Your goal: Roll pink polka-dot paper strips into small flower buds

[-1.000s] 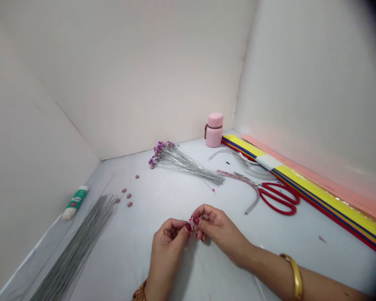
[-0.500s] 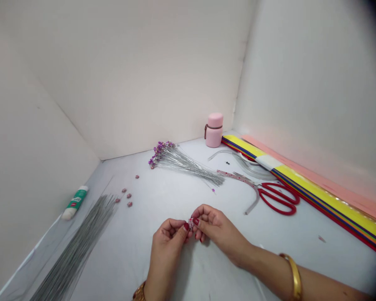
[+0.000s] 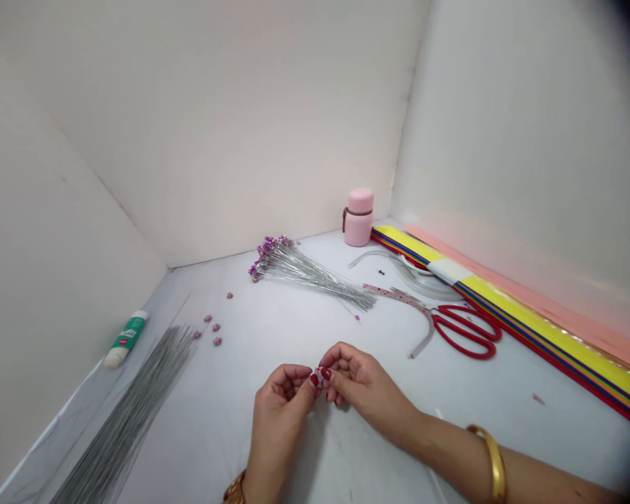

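Observation:
Between the fingertips of both hands is a small paper star (image 3: pixel 319 379), whitish with red marks and partly covered by the fingers. My left hand (image 3: pixel 286 399) pinches it from the left with thumb and forefinger. On the other side, my right hand (image 3: pixel 354 378) grips it the same way. Several finished-looking pinkish paper stars (image 3: pixel 217 341) lie loose to the left. Beyond the hands, a patterned paper strip (image 3: pixel 391 295) and a greyish curled strip (image 3: pixel 424 341) rest near red-handled scissors (image 3: pixel 467 332).
A bundle of grey wires (image 3: pixel 131 413) lies at the left beside a glue bottle (image 3: pixel 127 339). Farther back are wire stems with purple tips (image 3: pixel 315 276) and a pink flask (image 3: pixel 358 218). Coloured paper sheets (image 3: pixel 535 315) line the right wall.
Both hands stay almost in place, still pinching the small star. Their fingertips have shifted very slightly; everything else on the table lies as before.

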Demonstrator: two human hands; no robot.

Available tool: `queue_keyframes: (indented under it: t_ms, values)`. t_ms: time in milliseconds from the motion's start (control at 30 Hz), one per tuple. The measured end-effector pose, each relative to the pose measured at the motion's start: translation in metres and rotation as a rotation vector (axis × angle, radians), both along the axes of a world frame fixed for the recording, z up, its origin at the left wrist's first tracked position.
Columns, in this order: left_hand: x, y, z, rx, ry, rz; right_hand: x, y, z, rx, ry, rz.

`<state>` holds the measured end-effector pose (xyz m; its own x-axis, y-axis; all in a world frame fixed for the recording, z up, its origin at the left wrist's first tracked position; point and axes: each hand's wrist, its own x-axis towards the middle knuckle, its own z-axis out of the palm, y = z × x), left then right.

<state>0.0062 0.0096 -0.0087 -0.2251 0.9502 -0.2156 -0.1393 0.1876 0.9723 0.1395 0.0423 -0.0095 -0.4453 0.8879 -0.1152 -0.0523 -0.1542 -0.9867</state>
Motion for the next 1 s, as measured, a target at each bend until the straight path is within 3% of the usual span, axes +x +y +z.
queue_keyframes:
  t_ms: [233, 633, 1000]
  values:
    - [-0.0014, -0.0017, -0.0026, 0.013, 0.048, -0.065, 0.0000, 0.0000, 0.0017, 0.000, -0.006, -0.006]
    - [-0.0035, -0.0079, 0.0013, 0.161, 0.324, -0.185, 0.0004, -0.0009, 0.0043, -0.100, 0.093, -0.031]
    - [-0.0038, -0.0012, -0.0005, -0.024, 0.067, -0.104, 0.0015, -0.0003, 0.0026, -0.033, 0.041, 0.007]
